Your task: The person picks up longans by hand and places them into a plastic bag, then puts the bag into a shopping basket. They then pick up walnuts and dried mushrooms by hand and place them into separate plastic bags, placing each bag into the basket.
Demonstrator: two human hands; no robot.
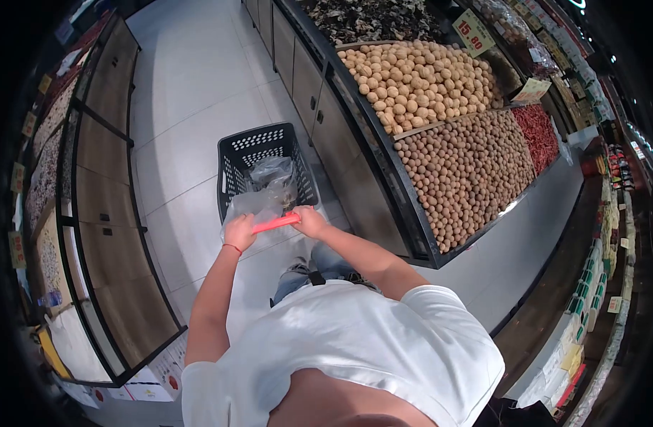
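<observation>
Both of my hands are closed round a red handle (275, 223) in front of my body. My left hand (240, 232), with a thin red string at the wrist, grips its left end. My right hand (310, 222) holds the right end. Just beyond the handle is a black shopping basket (230, 146) with perforated walls, low over the tiled floor. Inside it lies a clear plastic bag (273, 171), its contents hard to make out. More pale plastic film (259, 204) spreads up close to my left hand; whether that hand also grips it cannot be told.
To the right stands a display counter (412, 220) with walnuts (419, 78), smaller round brown goods (462, 167), and red dried goods (534, 135). A price sign (473, 32) reads 15.80. Wooden cabinets (102, 185) line the left. A tiled aisle (184, 78) runs ahead between them.
</observation>
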